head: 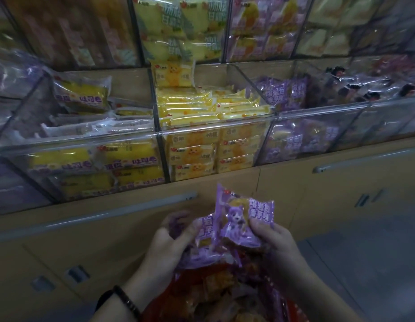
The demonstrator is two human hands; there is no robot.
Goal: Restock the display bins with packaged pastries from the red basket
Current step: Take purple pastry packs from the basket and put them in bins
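Note:
Low in the head view, both my hands hold purple pastry packs (236, 219) just above the red basket (215, 296). My left hand (169, 242) grips a bunch of the purple packs from the left. My right hand (271, 238) pinches the front pack, which shows a cartoon figure, at its right edge. The basket holds more wrapped pastries, partly hidden by my arms. A clear display bin (318, 112) at the right of the row in front holds the same purple packs.
The middle bin (213, 133) is packed with yellow packs, and the left bin (81, 140) holds yellow toast packs. More clear bins stand in a row above. Tan cabinet doors with a long grey handle (113, 212) run below the bins. Grey floor lies at right.

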